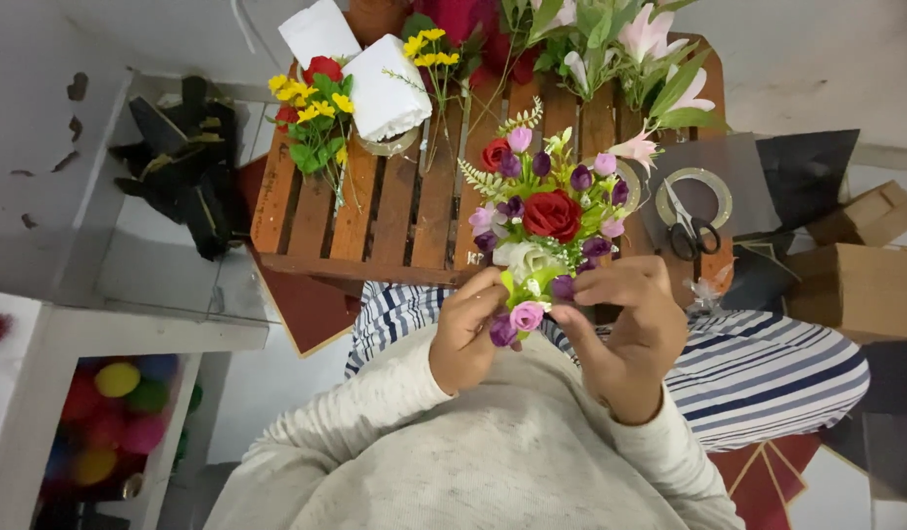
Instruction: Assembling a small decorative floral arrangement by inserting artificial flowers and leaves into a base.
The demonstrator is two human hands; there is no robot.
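Here, soft-petalled round bouquet (547,221) between left hand (470,334) and right hand (630,324).

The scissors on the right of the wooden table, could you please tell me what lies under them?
The scissors lie across a flat gold ring, on grey paper. The paper hides the table surface below.

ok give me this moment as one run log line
left hand: holds small bouquet from below | right hand: fingers on its pink and purple buds | behind: wooden slat table, scissors
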